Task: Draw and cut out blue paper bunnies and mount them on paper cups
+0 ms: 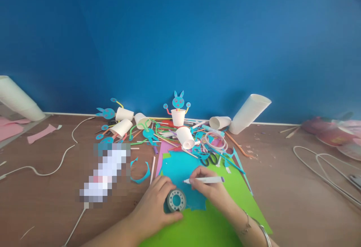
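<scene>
A roll of tape (182, 201) lies flat on a blue paper sheet (176, 164), whose edges are cut unevenly. Fingers and thumb of my left hand (159, 202) curve round the roll's left side. In my right hand (210, 188) is a white marker (210, 180) with a purple end, its tip pointing left just above the blue paper, beside the roll. Under the blue paper is a larger green sheet (225, 217). Black-handled scissors (210, 159) lie at the blue paper's far right edge, partly under scraps.
A paper cup with a blue rabbit figure (178, 117) stands at the back. Tipped cups (185, 138), straws and scraps surround it. Stacked cups (248, 115) lean on the wall. A blurred-out device (105, 175) lies left; white cables (324, 160) lie right.
</scene>
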Demonstrator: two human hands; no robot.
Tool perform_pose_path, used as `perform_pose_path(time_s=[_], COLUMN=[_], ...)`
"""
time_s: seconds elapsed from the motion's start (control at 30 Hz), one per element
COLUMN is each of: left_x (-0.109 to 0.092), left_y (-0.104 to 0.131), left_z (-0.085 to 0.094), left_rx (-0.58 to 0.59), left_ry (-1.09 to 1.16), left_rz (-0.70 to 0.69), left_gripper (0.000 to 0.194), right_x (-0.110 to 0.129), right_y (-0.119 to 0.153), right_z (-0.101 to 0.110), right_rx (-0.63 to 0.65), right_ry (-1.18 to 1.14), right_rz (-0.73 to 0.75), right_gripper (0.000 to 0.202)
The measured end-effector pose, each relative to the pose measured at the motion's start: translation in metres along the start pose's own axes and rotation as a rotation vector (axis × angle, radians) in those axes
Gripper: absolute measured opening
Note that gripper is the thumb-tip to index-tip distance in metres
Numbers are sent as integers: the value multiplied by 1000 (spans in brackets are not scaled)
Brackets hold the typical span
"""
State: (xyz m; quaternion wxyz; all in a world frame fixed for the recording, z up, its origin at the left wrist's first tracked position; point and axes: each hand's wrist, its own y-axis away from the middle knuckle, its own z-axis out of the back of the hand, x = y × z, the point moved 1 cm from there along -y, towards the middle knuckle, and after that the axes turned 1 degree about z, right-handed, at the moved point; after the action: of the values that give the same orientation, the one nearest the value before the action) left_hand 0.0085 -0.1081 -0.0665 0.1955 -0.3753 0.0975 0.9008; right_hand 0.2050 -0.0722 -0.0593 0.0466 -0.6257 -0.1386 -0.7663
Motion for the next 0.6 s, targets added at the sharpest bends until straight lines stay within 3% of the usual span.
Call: perform_pose_path(time_s=[0.17, 0.3, 0.5, 0.6], left_x=[1, 1, 2, 4], left_y=[-1, -2, -3, -3], left_z=[-1, -2, -4, -5], left_rx=[15, 2, -34, -44], left_ry=[8, 28, 56, 58], left_rz=[23, -9, -68, -79], left_gripper=[46, 47, 34, 34], right_x=[15, 24, 18, 12], right_y=[11, 25, 37, 34], right_z=[-9, -14, -23, -27], right_rx=[43, 111, 145, 125], right_ry=[240, 409, 757, 862], right_rz=[78, 237, 637, 763], right_gripper=[13, 7, 11, 9])
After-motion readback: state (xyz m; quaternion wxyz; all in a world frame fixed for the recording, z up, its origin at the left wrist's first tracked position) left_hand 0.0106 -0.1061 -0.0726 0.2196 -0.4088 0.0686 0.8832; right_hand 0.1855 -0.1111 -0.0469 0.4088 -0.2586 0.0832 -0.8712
